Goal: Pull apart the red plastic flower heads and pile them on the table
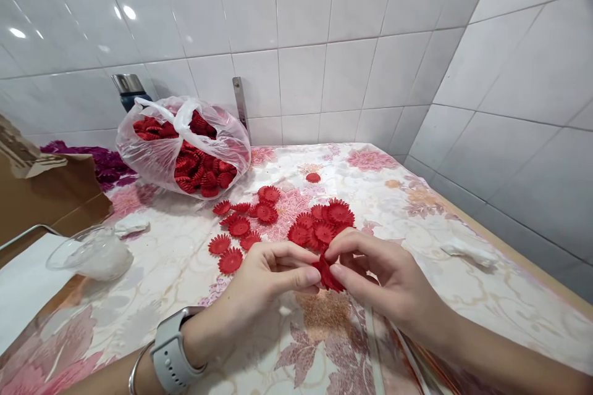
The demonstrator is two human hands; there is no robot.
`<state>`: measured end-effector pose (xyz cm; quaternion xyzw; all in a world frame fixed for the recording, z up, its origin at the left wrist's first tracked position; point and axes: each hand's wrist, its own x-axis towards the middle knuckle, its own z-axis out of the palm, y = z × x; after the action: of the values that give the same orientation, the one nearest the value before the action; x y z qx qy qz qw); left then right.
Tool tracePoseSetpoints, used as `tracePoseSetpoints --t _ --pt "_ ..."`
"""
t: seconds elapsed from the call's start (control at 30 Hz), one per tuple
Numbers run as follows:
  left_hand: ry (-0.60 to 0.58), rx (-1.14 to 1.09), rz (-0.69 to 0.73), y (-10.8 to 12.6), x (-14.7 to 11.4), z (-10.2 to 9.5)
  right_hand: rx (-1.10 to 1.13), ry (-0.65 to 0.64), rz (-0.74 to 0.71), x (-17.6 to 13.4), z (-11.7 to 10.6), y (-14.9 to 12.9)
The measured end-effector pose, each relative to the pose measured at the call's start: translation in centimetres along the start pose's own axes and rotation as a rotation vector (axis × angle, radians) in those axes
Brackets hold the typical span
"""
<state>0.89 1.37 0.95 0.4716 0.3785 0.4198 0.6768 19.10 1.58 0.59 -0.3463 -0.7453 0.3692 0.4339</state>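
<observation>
Between my two hands is a red fabric flower piece (pixel 330 276) with a jagged, petal-like edge. My left hand (pixel 282 268) pinches its left side between thumb and fingers. On the other side, the thumb and fingers of my right hand (pixel 377 268) pinch it too. The piece looks folded or bunched, and the fingertips cover part of it. Just beyond the hands lies a cluster of round red flower pieces (pixel 324 228). More loose red flower pieces (pixel 238 226) are scattered to the left of that cluster.
A tied clear plastic bag (pixel 152 170) full of red pieces stands at the back left, before a bottle (pixel 130 87). Purple material (pixel 109 166), a cardboard box (pixel 50 188) and a clear bowl (pixel 99 256) with whitish contents are left. Crumpled white scrap (pixel 469 253) lies right.
</observation>
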Motion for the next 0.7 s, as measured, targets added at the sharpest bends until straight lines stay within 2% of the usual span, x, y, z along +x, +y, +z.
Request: tracePoseSetpoints --t 0.17,0.53,0.7 --pt "-0.001 0.028 0.042 0.07 -0.07 -0.12 0.078 -0.052 0.032 -0.26 -0.04 -0.12" --pt "-0.023 0.059 0.024 0.22 -0.39 0.35 0.194 -0.039 0.138 -0.31 0.12 -0.23" --pt "0.002 0.049 0.042 -0.03 -0.37 0.15 0.244 -0.02 0.11 -0.04 -0.06 -0.51"
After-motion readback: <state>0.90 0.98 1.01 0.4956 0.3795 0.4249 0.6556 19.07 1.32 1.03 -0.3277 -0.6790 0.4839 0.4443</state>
